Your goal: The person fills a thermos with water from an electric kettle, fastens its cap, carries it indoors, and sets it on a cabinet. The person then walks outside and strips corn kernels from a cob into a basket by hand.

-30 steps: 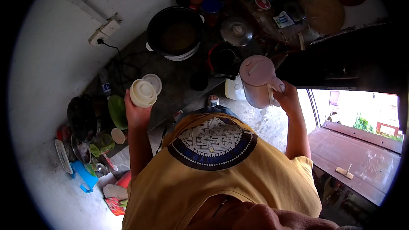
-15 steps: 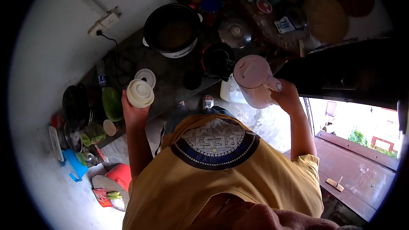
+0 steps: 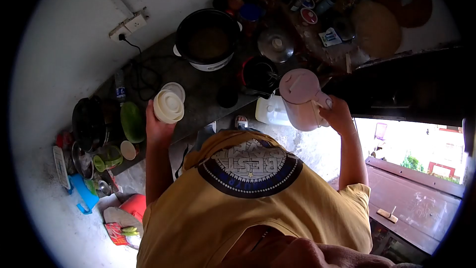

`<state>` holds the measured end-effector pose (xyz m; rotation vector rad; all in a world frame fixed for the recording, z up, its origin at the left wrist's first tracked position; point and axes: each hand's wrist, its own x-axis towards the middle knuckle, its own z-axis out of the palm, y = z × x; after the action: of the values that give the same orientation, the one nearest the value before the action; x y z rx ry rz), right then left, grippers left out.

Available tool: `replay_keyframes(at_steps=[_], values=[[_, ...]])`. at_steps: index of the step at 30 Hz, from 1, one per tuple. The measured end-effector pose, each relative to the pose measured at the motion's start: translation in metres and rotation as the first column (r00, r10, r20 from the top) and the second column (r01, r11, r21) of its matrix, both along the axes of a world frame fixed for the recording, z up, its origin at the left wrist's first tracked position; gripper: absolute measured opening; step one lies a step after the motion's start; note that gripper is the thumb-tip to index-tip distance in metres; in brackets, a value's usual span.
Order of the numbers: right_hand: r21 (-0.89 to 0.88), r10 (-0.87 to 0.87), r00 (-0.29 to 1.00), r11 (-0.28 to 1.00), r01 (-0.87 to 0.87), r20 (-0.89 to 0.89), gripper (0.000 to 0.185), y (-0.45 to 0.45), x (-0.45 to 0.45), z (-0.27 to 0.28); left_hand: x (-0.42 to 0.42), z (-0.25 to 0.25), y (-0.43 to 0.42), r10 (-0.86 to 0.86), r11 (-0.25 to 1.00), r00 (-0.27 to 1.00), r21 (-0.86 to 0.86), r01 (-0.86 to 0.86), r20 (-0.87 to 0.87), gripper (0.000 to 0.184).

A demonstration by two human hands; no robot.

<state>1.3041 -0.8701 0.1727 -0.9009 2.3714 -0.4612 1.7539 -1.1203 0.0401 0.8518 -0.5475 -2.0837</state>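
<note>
My left hand (image 3: 159,130) is closed around a round cream-coloured plastic container (image 3: 169,106), with ridged circles on the side facing me. Just behind it, partly covered, is a white round lid (image 3: 177,89) over the counter. In my right hand (image 3: 339,113) is a clear plastic pitcher (image 3: 303,115), its handle wrapped by the fingers. A pink lid (image 3: 299,85) covers the pitcher's top. The pitcher is held near the counter's front edge, beside a dark pot (image 3: 259,73) with a red side. What the pitcher contains cannot be made out.
A slow cooker (image 3: 207,39) stands on the dark counter (image 3: 198,101), near a metal pot lid (image 3: 275,45). A green oblong fruit (image 3: 132,122) and a bottle (image 3: 120,86) are at left. Below the pitcher is a pale container (image 3: 271,111). A cord (image 3: 136,48) runs from the wall socket.
The whole view has shifted slightly. The cream container now hides more of the white lid behind it. Both hands keep their hold.
</note>
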Motion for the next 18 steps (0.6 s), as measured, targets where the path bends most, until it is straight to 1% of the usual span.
replay_keyframes(at_steps=[1,4,8,11,14,18], values=[[0.003,-0.002,1.000,1.000,0.002,-0.004,0.043,-0.001,0.002,0.002,-0.002,0.006,-0.001,-0.014,0.999,0.998,0.051,0.017,-0.066,0.053],[0.016,-0.008,1.000,1.000,0.008,-0.007,0.044,0.000,0.000,-0.001,-0.004,0.007,-0.003,-0.023,0.999,0.997,0.031,0.026,-0.073,0.053],[0.020,-0.025,1.000,0.999,0.026,-0.017,0.044,0.000,0.001,0.001,-0.003,0.004,-0.006,-0.019,0.999,0.999,0.042,0.021,-0.039,0.054],[0.023,-0.008,0.999,1.000,0.008,-0.039,0.043,-0.002,0.000,0.002,-0.005,0.005,-0.007,-0.019,0.999,0.999,0.048,0.021,-0.034,0.054],[0.010,-0.010,1.000,1.000,0.010,0.003,0.042,-0.005,0.000,0.006,-0.004,0.003,-0.009,-0.042,0.998,0.998,0.040,0.044,-0.053,0.054],[0.061,0.000,0.999,0.998,0.002,-0.032,0.042,-0.011,0.004,0.013,-0.003,-0.003,-0.012,-0.048,0.999,0.997,0.016,0.049,-0.063,0.054]])
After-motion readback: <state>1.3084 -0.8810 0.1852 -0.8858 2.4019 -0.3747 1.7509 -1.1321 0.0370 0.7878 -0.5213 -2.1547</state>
